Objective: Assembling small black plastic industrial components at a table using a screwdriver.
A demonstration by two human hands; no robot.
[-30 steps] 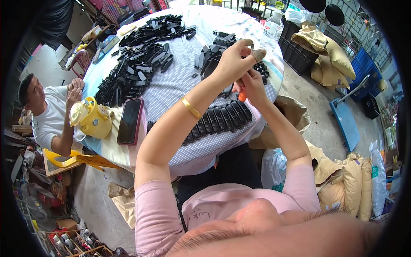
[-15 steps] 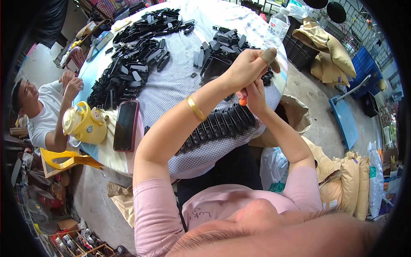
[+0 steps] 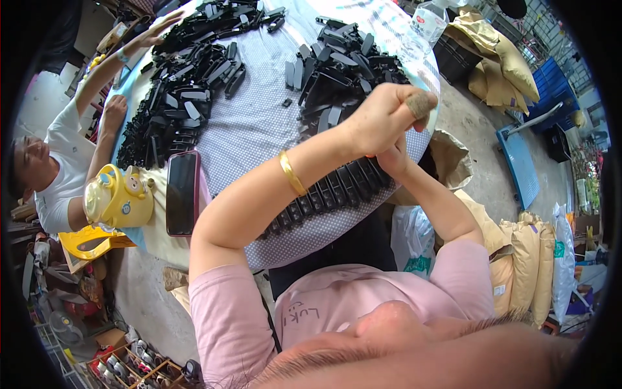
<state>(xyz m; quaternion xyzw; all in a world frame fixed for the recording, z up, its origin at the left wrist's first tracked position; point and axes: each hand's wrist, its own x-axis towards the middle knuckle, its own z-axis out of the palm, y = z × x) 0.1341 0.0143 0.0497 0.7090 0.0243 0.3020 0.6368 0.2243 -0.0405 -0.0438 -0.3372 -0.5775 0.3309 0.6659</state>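
My left hand (image 3: 389, 117) is closed above the right side of the table, a brown wrap around its thumb and a gold bangle (image 3: 293, 172) on the wrist. Just below and partly behind it is my right hand (image 3: 394, 161), its fingers largely hidden by the left. A small orange bit (image 3: 370, 155) peeks out between them. Whatever the two hands grip is out of sight. Beneath them, a curved row of black plastic pieces (image 3: 350, 185) stands side by side along the near table edge. Beyond lies a heap of loose black pieces (image 3: 343, 61).
Another long heap of black parts (image 3: 175, 97) covers the table's left. A phone (image 3: 183, 193) and a yellow jug (image 3: 120, 198) sit near the left edge. A co-worker in white (image 3: 61, 168) is across there. Paper sacks (image 3: 518, 266) and a blue trolley (image 3: 518, 165) stand right.
My left hand has come down nearer the right hand and now covers more of its fingers. The co-worker's hands have parted, one arm stretching toward the far heap. The view has shifted slightly.
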